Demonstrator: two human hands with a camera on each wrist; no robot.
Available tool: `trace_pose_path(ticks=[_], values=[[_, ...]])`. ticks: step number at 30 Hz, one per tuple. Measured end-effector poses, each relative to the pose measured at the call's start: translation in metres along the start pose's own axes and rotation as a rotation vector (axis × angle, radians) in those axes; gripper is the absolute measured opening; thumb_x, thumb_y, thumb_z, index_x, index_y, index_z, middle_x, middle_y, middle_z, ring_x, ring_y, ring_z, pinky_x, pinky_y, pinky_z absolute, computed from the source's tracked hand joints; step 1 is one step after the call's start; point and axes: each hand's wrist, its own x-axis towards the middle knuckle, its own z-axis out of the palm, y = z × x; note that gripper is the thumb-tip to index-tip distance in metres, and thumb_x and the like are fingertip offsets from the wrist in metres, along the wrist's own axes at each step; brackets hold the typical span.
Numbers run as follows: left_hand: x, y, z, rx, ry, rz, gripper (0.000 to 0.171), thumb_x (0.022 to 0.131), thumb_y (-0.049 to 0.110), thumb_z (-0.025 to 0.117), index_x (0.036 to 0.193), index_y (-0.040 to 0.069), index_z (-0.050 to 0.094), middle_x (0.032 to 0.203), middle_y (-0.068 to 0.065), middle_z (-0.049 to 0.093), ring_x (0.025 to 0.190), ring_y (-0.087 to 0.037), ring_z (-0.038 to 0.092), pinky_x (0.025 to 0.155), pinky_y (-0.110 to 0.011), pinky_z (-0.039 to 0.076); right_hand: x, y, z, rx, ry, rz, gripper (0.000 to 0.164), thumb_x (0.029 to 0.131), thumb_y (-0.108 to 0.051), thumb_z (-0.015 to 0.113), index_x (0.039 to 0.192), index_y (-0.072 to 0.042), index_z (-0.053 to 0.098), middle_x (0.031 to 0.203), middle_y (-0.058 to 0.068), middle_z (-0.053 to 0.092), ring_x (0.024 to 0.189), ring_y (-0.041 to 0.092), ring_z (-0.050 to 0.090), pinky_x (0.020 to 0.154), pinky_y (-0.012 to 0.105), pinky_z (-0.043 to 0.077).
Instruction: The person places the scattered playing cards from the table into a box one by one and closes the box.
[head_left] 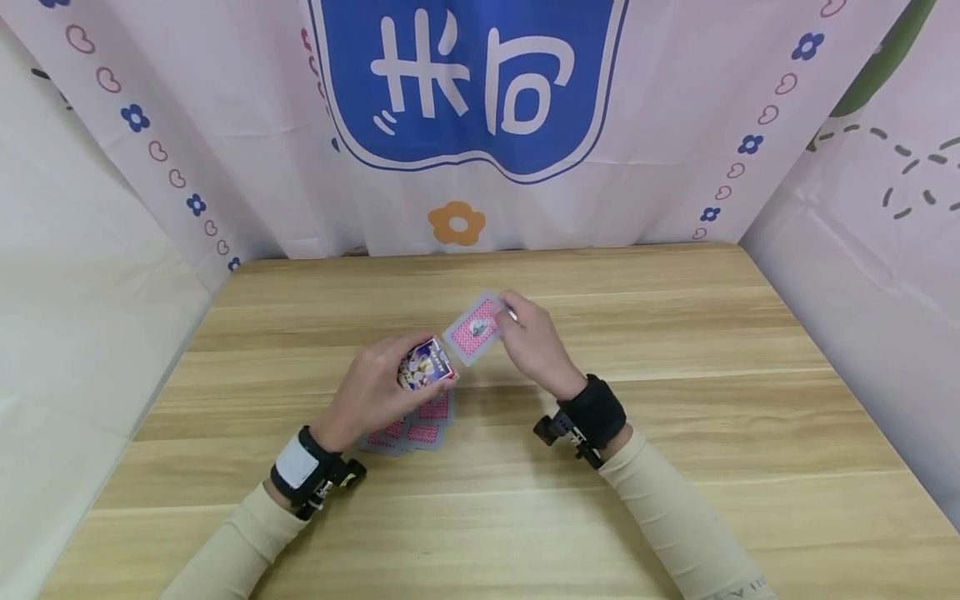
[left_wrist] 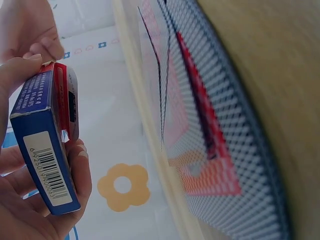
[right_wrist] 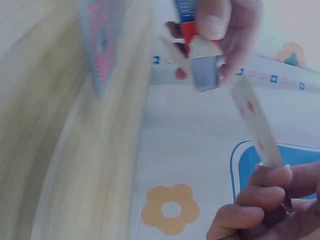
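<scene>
My left hand (head_left: 367,385) grips a small playing card box (head_left: 426,365) with a colourful printed front. In the left wrist view the blue end of the box (left_wrist: 47,170) shows a barcode. The box's other end (right_wrist: 206,70) faces my right hand in the right wrist view, its flap sticking out. Between thumb and fingers, my right hand (head_left: 538,346) pinches a playing card (head_left: 472,331) with a pink patterned back, just right of the box. Red marks show on the card's face (right_wrist: 256,120). Below my left hand, several playing cards (head_left: 423,434) lie overlapping, backs up, partly hidden.
The wooden table (head_left: 675,350) runs back to a white curtain (head_left: 262,200) with a blue emblem and an orange flower. Pale cloth walls (head_left: 82,275) stand on both sides. Each wrist wears a black strap (head_left: 596,412) with a small camera.
</scene>
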Motion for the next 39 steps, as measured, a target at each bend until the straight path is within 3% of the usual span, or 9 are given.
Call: trace_pose_path(ticks=[3,8,18,24,27,31,33,36,39], values=[[0.0,0.0,0.0,0.001,-0.003,-0.006,0.068,0.082,0.042,0.091,0.133,0.004,0.068,0.119,-0.013,0.076,0.092,-0.018,0.073,0.075,-0.036,0.061,0.001,0.0,-0.002,0.038,0.024,0.004,0.029,0.109,-0.02,0.043,0.113,-0.003,0.065,0.097,0.01,0.064,0.073,0.019,0.05,0.063,0.028,0.038],[0.0,0.0,0.0,0.004,-0.005,-0.004,0.067,0.082,0.04,0.091,0.133,0.003,0.068,0.118,-0.013,0.076,0.092,-0.019,0.074,0.076,-0.037,0.062,0.002,-0.001,-0.001,0.006,-0.023,0.014,0.03,0.11,-0.019,0.045,0.118,-0.003,0.068,0.11,0.014,0.072,0.084,0.021,0.058,0.068,0.029,0.041],[0.0,-0.001,0.001,-0.017,-0.021,0.033,0.068,0.082,0.043,0.09,0.133,0.005,0.068,0.119,-0.01,0.077,0.093,-0.014,0.073,0.075,-0.032,0.061,-0.001,0.002,0.005,-0.004,-0.038,0.015,0.029,0.11,-0.018,0.047,0.124,-0.002,0.066,0.086,0.012,0.063,0.056,0.012,0.04,0.052,0.024,0.033],[0.0,0.0,0.0,-0.02,-0.002,0.03,0.066,0.082,0.04,0.09,0.133,0.004,0.068,0.119,-0.012,0.077,0.09,-0.015,0.073,0.072,-0.032,0.06,0.0,0.001,0.01,-0.002,-0.024,0.01,0.025,0.108,-0.016,0.051,0.118,-0.001,0.068,0.091,0.013,0.07,0.06,0.013,0.05,0.054,0.022,0.038],[0.0,-0.001,0.0,-0.019,0.007,0.036,0.064,0.082,0.036,0.091,0.133,0.003,0.068,0.119,-0.013,0.077,0.089,-0.016,0.073,0.071,-0.032,0.06,-0.001,0.002,0.016,-0.008,-0.101,-0.016,0.023,0.107,-0.014,0.054,0.118,0.0,0.07,0.092,0.015,0.073,0.066,0.017,0.06,0.056,0.022,0.044],[-0.001,-0.001,0.0,-0.003,0.01,0.053,0.065,0.081,0.034,0.092,0.132,0.001,0.068,0.118,-0.016,0.077,0.09,-0.019,0.074,0.07,-0.033,0.061,-0.004,0.0,0.023,-0.065,-0.289,-0.059,0.024,0.107,-0.014,0.054,0.12,-0.002,0.071,0.089,0.017,0.074,0.063,0.014,0.057,0.055,0.021,0.042],[0.0,-0.002,0.0,0.005,0.01,0.057,0.066,0.081,0.035,0.092,0.132,0.0,0.067,0.118,-0.016,0.077,0.091,-0.02,0.075,0.071,-0.034,0.061,-0.006,0.0,0.025,-0.093,-0.316,-0.073,0.026,0.106,-0.014,0.054,0.123,-0.003,0.071,0.087,0.015,0.073,0.06,0.011,0.052,0.055,0.022,0.039],[0.0,-0.002,0.001,0.012,0.006,0.052,0.066,0.082,0.035,0.091,0.132,0.0,0.067,0.118,-0.016,0.076,0.09,-0.02,0.074,0.07,-0.033,0.06,-0.007,-0.001,0.025,-0.1,-0.224,-0.087,0.027,0.106,-0.015,0.058,0.125,0.0,0.069,0.088,0.01,0.073,0.066,0.009,0.055,0.061,0.023,0.043],[-0.001,-0.002,0.0,0.014,0.011,0.041,0.065,0.082,0.034,0.092,0.132,0.001,0.067,0.118,-0.015,0.076,0.089,-0.018,0.074,0.069,-0.032,0.06,-0.007,-0.001,0.025,-0.089,-0.131,-0.129,0.019,0.103,-0.011,0.065,0.116,0.0,0.072,0.094,0.008,0.075,0.078,0.011,0.063,0.071,0.025,0.051]])
